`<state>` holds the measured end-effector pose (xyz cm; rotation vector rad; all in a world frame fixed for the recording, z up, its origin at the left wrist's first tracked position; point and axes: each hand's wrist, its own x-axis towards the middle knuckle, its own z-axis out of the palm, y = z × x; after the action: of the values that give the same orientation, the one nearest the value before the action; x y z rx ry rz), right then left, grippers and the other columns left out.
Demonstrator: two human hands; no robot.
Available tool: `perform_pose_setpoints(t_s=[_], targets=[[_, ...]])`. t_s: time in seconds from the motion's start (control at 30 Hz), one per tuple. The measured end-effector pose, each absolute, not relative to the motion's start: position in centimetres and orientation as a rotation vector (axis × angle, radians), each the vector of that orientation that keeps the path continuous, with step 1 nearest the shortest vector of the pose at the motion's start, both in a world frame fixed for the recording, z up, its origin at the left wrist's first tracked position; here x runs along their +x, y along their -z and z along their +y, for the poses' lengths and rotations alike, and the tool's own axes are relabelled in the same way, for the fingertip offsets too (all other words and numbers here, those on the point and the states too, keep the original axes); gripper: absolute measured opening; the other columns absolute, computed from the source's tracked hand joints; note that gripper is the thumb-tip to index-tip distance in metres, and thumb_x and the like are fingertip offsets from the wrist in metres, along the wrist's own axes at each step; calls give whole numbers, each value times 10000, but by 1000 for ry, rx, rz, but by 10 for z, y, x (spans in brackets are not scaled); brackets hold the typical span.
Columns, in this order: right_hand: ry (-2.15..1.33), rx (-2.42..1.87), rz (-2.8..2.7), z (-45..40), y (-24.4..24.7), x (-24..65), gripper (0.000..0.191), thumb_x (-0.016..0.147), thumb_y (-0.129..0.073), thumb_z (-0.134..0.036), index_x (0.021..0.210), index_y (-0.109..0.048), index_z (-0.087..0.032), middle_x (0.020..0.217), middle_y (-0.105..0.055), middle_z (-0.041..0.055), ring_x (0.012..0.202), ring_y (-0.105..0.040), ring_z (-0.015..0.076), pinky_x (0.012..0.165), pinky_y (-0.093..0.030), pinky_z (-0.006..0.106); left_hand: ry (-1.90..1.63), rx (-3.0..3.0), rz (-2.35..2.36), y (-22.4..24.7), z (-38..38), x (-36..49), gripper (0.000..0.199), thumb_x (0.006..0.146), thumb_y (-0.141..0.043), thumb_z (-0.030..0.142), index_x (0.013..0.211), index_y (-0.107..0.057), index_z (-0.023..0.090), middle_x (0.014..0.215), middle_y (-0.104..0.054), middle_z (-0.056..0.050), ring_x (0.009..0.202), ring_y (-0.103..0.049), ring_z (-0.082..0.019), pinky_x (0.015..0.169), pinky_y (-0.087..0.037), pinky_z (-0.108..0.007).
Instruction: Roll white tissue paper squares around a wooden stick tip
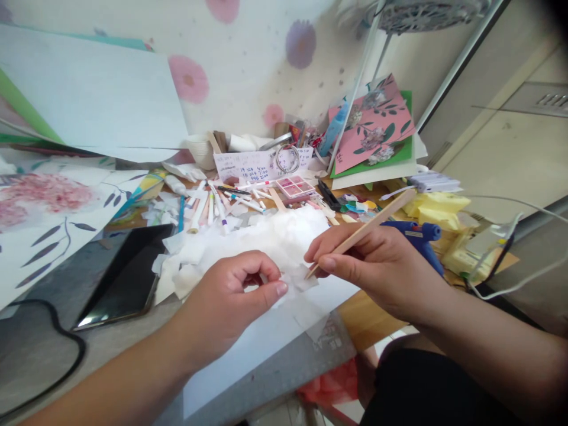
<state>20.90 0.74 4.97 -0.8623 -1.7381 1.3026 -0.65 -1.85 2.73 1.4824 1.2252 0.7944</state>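
Note:
My right hand [366, 260] holds a flat wooden stick [373, 228] slantwise, its lower tip at a small whitish translucent piece [307, 280]. Just to the left, my left hand [242, 290] has its thumb and index finger pinched together; whatever lies between them is too small to make out. Beneath both hands is a white sheet [261, 355], and behind them rises a heap of white tissue-like material [266, 234].
A black tablet [128, 278] and a dark cable [57, 331] lie left. Markers [213, 207] and a pink palette [295, 187] are behind the heap. A blue glue gun [419, 236] sits right, near yellow packets [437, 207]. Flower artwork [48, 219] stands at the left.

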Motion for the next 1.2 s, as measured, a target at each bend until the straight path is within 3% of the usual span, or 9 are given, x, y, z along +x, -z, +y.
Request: perform_pose_setpoints(t_s=[0.5, 0.6, 0.67, 0.73, 0.83, 0.93, 1.0, 1.1, 1.2], targets=[[-1454, -801, -1458, 17, -52, 244, 60, 802, -803, -239, 753, -774, -219, 832, -745, -9, 662, -678, 68, 615, -565, 139, -873, 1288, 1172, -14, -16, -12, 197, 795, -683, 327, 656, -604, 211, 619, -498, 58, 601, -421, -124, 569, -341, -251], [-1536, -734, -1552, 15, -53, 245, 67, 815, -789, -245, 764, -773, -205, 756, -740, 26, 898, -712, 158, 693, -588, 200, -942, 1287, 1089, -13, -16, -11, 209, 852, -633, 305, 664, -674, 223, 653, -600, 24, 670, -533, -153, 657, -419, -282], [-1586, -749, -1623, 12, -52, 242, 72, 821, -779, -232, 757, -764, -203, 702, -727, 46, 1157, -644, 229, 802, -593, 278, -961, 1339, 1027, -14, -17, -12, 249, 898, -587, 303, 697, -719, 243, 695, -666, 7, 724, -592, -170, 701, -444, -291], [-1664, -795, -1628, 10, -51, 236, 75, 815, -776, -211, 746, -748, -200, 684, -718, 46, 1250, -593, 260, 848, -588, 339, -950, 1438, 1020, -17, -18, -13, 262, 926, -559, 310, 743, -741, 266, 738, -696, 8, 751, -622, -174, 715, -457, -288], [-1815, -829, -1541, 7, -47, 225, 70, 794, -788, -212, 763, -734, -179, 696, -715, 20, 996, -710, 221, 760, -600, 307, -917, 1699, 1101, -20, -20, -15, 227, 931, -554, 280, 824, -755, 281, 824, -718, 14, 802, -645, -170, 751, -468, -274], [-1901, -906, -1469, 5, -45, 216, 57, 775, -784, -187, 799, -741, -159, 1009, -741, 34, 672, -687, 86, 665, -589, 239, -943, 1879, 1170, -24, -20, -14, 191, 906, -570, 245, 885, -759, 269, 873, -724, 10, 817, -657, -163, 741, -475, -260], [-1892, -993, -1495, 4, -45, 212, 65, 771, -768, -168, 825, -740, -147, 1013, -736, 40, 635, -662, 65, 655, -576, 220, -966, 1893, 1207, -26, -20, -11, 173, 889, -583, 245, 883, -756, 256, 849, -720, 11, 761, -653, -155, 714, -480, -261], [-1849, -1070, -1577, 3, -46, 211, 90, 786, -743, -170, 869, -728, -138, 749, -713, 4, 655, -658, 88, 669, -555, 214, -988, 1824, 1265, -29, -19, -8, 135, 857, -606, 241, 837, -739, 234, 773, -702, 19, 660, -622, -141, 655, -476, -262], [-1810, -1030, -1636, 1, -46, 211, 91, 784, -738, -172, 872, -731, -150, 824, -715, 10, 715, -667, 104, 702, -561, 240, -1033, 1771, 1259, -29, -19, -7, 95, 829, -622, 222, 801, -713, 221, 752, -688, 19, 646, -614, -136, 594, -455, -251]])
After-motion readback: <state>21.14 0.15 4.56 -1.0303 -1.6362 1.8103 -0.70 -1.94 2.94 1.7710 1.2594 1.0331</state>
